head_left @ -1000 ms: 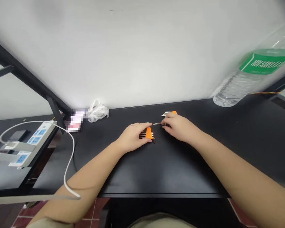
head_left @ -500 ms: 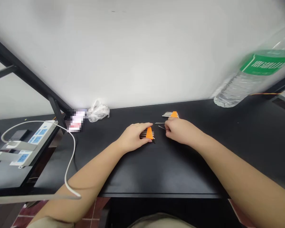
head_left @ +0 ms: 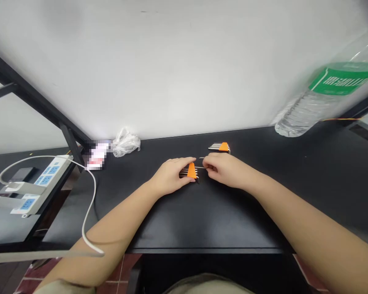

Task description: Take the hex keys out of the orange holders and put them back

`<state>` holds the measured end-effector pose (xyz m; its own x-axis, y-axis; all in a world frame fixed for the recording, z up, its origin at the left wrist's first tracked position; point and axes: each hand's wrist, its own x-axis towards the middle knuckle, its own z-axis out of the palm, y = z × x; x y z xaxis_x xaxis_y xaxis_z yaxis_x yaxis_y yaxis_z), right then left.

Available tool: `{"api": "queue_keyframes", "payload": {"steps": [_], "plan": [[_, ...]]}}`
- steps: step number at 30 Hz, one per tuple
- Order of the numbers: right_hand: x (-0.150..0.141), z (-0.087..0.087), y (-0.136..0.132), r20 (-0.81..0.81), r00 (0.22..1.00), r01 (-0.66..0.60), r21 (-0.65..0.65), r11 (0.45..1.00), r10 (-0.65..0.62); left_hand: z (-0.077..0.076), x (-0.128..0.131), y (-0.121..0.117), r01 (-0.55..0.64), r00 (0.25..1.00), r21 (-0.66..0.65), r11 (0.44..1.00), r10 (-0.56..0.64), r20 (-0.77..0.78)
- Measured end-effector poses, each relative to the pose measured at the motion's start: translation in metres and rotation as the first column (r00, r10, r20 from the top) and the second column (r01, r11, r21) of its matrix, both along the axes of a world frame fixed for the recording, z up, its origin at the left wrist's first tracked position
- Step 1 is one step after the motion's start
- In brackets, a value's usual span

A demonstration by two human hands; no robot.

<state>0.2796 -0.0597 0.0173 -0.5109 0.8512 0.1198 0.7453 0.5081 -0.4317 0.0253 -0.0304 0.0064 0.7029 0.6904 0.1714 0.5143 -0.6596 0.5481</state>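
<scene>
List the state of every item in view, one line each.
Left hand: resting on the set below.
Near orange-holder hex key set: lying under the left hand.
Right hand: fingers closed on a thin metal key.
Thin metal key: pinched, tip towards the near set.
Far orange-holder hex key set: lying untouched.
Plastic bag: crumpled.
Power strip: plugs inserted.

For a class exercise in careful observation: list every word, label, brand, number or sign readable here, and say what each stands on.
Green label on clear plastic water bottle: white characters, too blurred to read.
Power strip: no readable marking.
Pixelated item: obscured, unreadable.
Nearer orange hex key holder, farther orange hex key holder: no text visible.
</scene>
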Motion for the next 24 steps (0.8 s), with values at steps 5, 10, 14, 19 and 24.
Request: {"api": "queue_keyframes", "payload": {"steps": [5,10,14,19,24], "plan": [[0.002,0.001,0.0,0.025,1.0,0.007,0.004,1.0,-0.007,0.0,0.0,0.0,0.005,1.0,0.004,1.0,-0.005,0.001],[0.001,0.003,-0.005,0.099,0.995,-0.024,0.076,0.997,0.017,0.0,0.0,0.0,-0.001,1.0,0.004,1.0,0.001,0.003],[-0.001,0.007,-0.01,0.147,0.989,-0.037,0.139,0.99,0.016,0.0,0.0,-0.001,-0.003,1.0,0.002,1.0,0.002,0.005],[-0.005,0.005,-0.01,0.051,0.996,-0.074,0.128,0.989,0.068,0.002,0.001,-0.002,0.004,1.0,0.02,1.0,-0.004,0.006],[-0.009,0.002,-0.007,-0.088,0.993,-0.069,0.124,0.99,0.08,0.005,0.001,-0.001,-0.013,0.999,0.086,0.996,0.016,-0.038]]}}
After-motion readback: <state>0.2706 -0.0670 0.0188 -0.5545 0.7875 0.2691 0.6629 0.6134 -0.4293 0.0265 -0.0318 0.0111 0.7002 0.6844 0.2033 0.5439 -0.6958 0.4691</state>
